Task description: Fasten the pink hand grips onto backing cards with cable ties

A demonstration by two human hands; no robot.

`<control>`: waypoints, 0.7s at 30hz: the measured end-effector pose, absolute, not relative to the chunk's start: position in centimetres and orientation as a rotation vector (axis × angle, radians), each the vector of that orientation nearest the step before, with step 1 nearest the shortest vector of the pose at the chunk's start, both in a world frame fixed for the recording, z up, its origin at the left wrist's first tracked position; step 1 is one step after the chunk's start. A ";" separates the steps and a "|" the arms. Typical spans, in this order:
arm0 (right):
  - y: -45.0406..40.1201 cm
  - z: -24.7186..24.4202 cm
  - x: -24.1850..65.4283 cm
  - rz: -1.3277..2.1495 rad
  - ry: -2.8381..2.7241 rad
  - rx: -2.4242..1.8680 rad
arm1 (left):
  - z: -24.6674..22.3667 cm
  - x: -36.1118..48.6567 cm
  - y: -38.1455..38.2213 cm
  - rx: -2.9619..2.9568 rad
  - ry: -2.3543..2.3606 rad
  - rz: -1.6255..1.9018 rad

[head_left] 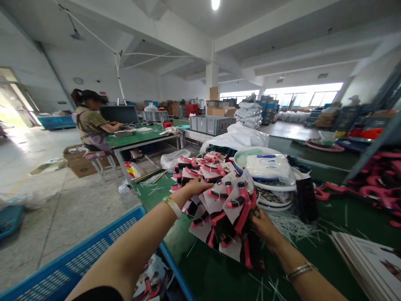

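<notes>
A heaped bundle of carded pink-and-black handled clippers [230,205] stands on the green table in front of me. My left hand [194,187] reaches over its far left side, fingers closed against the cards; the fingertips are partly hidden. On the right edge of the same bundle, my right hand [262,225] has its fingers curled round the cards. Behind my left hand lies another pile of carded clippers [188,169]. Below my left arm a blue plastic basket [103,240] holds more carded clippers.
White plastic ties [293,228] are scattered on the green tabletop [184,246]. Round basins [275,205] with a white bag [267,167] stand behind the bundle. Printed cards [366,259] are stacked at right, near loose pink handles [376,190]. A co-worker [90,121] sits at another table.
</notes>
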State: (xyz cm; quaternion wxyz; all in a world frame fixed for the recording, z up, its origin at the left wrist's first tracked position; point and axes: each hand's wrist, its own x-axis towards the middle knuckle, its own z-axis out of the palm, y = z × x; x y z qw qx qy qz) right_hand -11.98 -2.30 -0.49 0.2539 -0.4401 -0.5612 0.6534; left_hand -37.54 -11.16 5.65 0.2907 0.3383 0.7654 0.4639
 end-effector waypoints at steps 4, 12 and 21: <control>-2.6 -0.6 -10.6 1.915 -1.420 -1.029 | 4.9 -34.8 -12.8 0.832 1.985 1.267; -4.8 -0.4 -8.0 2.144 -1.176 -0.853 | 4.5 -29.9 -17.7 0.773 1.889 1.426; -4.6 0.8 -8.2 2.166 -1.118 -0.836 | 3.3 -29.4 -18.3 0.428 1.325 1.363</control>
